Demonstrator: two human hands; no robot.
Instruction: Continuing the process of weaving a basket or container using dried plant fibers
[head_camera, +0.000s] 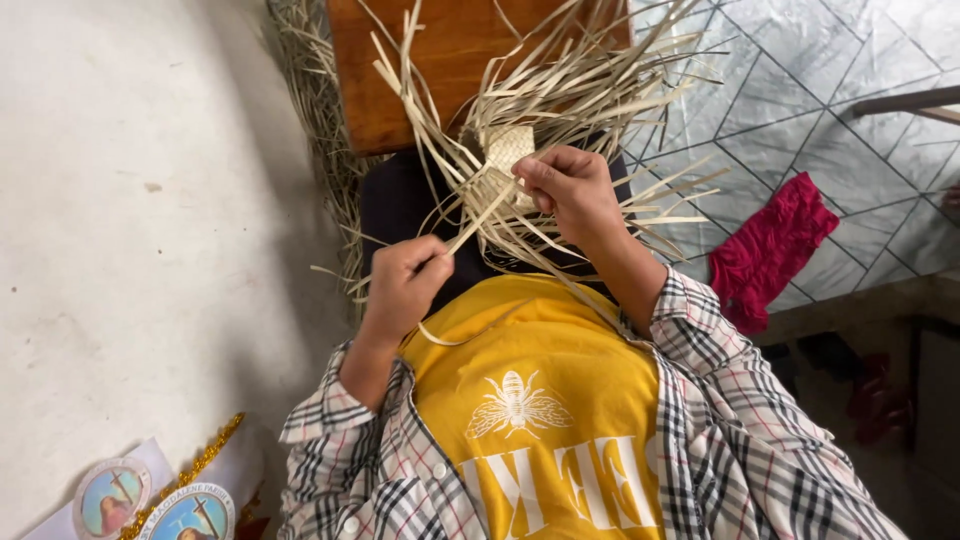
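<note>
My left hand (405, 280) is nearest to me, curled into a loose fist with thumb pressed to forefinger, pinching one pale straw strip (478, 222) that runs up and away from it toward my other hand. The forearm comes out of a rolled plaid sleeve (330, 420), wrist bent slightly inward over my lap.

Just beyond and to the side, my right hand (570, 190) is raised higher, fingers bent down and closed on the small woven patch (507, 150), thumb and fingertips clamping its edge. The patch sits directly ahead of those fingertips, and loose strips (590, 90) fan out from it in every direction, over both wrists and past my knees.

Past the right hand lies a wooden board (440, 60), its near edge under the straw. Beyond my right forearm a crumpled red cloth (765, 250) lies on the tiled floor (830, 90); beside my left hand is bare pale floor (150, 200).
</note>
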